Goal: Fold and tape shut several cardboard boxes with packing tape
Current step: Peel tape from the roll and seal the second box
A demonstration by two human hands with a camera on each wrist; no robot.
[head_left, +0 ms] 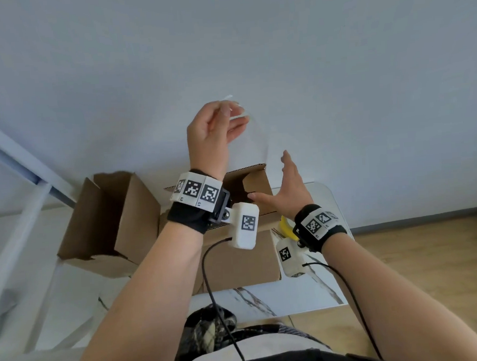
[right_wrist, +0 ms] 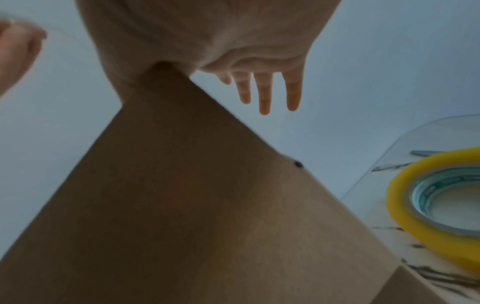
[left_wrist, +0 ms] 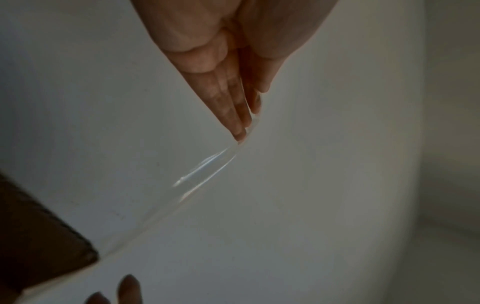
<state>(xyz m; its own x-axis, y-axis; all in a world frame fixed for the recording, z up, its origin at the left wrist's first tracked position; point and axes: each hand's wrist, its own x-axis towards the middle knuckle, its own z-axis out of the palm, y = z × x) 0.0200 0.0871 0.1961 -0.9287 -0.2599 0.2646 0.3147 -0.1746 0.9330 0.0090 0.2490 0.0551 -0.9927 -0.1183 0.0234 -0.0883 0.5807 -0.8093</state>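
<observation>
**Clear tape strip held up over an open box**

A strip of clear packing tape (head_left: 252, 129) is pinched at its upper end between the thumb and fingertips of the left hand (head_left: 210, 131), which is raised in front of the pale wall (head_left: 336, 62). In the left wrist view the strip is seen stretching from the fingertips (left_wrist: 240, 123) down toward a dark cardboard corner at the lower left.

The right hand (head_left: 286, 188) is spread flat with its fingers straight, and nothing is gripped by it; its thumb side is laid against the upright right flap of the cardboard box (head_left: 236, 258). That box stands open on the marble-patterned tabletop (head_left: 281, 297), directly before the person. A second open box (head_left: 108, 224) is set just beside it on the left.

A yellow tape roll (right_wrist: 426, 205) lies flat on the tabletop, to the right of the box and near the right wrist.
</observation>
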